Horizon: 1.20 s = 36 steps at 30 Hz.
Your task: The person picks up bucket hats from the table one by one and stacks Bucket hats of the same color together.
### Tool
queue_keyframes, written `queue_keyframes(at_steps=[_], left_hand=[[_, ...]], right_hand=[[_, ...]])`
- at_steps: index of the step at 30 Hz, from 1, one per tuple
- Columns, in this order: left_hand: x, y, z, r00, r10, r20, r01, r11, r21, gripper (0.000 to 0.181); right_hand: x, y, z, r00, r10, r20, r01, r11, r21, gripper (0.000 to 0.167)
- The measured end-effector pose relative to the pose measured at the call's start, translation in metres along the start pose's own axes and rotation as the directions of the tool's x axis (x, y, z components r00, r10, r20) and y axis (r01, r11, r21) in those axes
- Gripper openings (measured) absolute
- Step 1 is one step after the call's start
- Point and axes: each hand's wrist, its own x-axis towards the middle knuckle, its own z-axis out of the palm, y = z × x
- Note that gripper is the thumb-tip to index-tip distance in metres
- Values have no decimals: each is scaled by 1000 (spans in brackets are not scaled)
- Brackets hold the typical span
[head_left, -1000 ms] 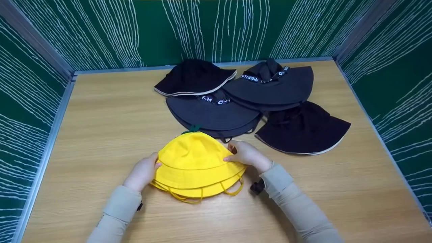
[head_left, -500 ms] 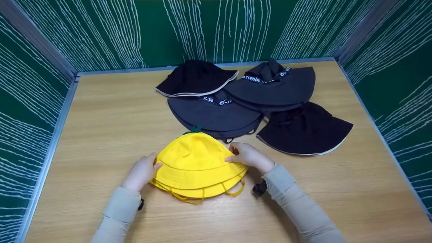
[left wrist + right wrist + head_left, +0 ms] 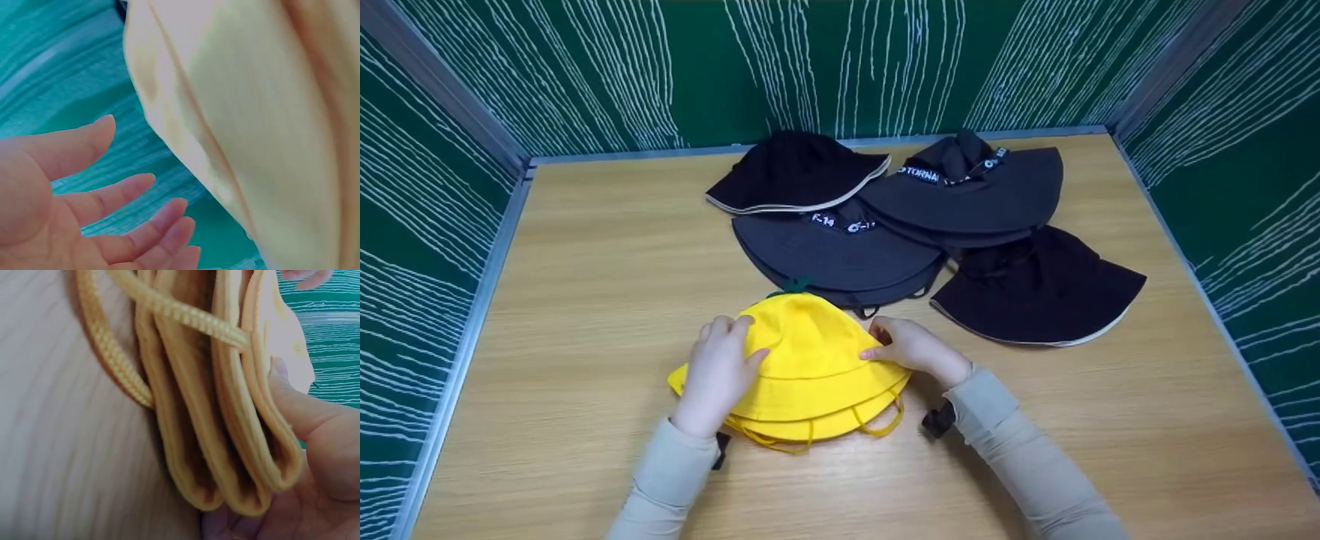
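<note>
Two yellow bucket hats (image 3: 810, 394), folded flat and stacked, lie on the near middle of the table with a green leaf-like tip (image 3: 795, 285) and yellow cords (image 3: 877, 427) showing. My right hand (image 3: 919, 349) grips their right end; in the right wrist view the thumb (image 3: 306, 405) lies on the upper side and fingers reach below the folded brims (image 3: 247, 455). Over the left part of the hats is my left hand (image 3: 718, 375). In the left wrist view its fingers (image 3: 152, 228) are spread and slightly bent, apart from the yellow cloth (image 3: 253, 112).
Behind the yellow hats lie dark grey hats (image 3: 840, 251) and another grey pile (image 3: 982, 191) with white lettering. Black hats with pale edging lie at the back (image 3: 799, 176) and on the right (image 3: 1039, 292). Green walls (image 3: 705, 75) with white streaks enclose the wooden table (image 3: 585, 262).
My left hand has let go of the hats' left end and moved right and slightly up, over the yellow crown. My right hand keeps its grip in about the same place.
</note>
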Motion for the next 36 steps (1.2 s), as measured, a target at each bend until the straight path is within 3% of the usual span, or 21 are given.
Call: queue_keyframes(at_steps=[5,11,15,24,31,36], left_hand=[[-5,12,8,996,15,85,-12,999,-39,42],[-5,10,22,976,0,220,5,1000,-19,44],[-2,8,28,963,-15,271,22,999,-24,50],[4,7,36,950,-55,306,64,998,-19,58],[4,7,40,955,-55,293,62,998,-15,62],[3,8,40,956,-55,288,60,998,-9,62]], right_hand=[[0,0,0,1000,-1,-2,1,1000,8,27],[-1,1,1,1000,6,-2,-6,1000,17,27],[-2,2,1,1000,6,-9,-6,1000,24,27],[-2,4,0,1000,2,-19,-1,999,54,28],[-6,10,-8,1000,-17,-26,18,999,41,31],[-11,18,-18,995,-62,-72,68,994,84,26]])
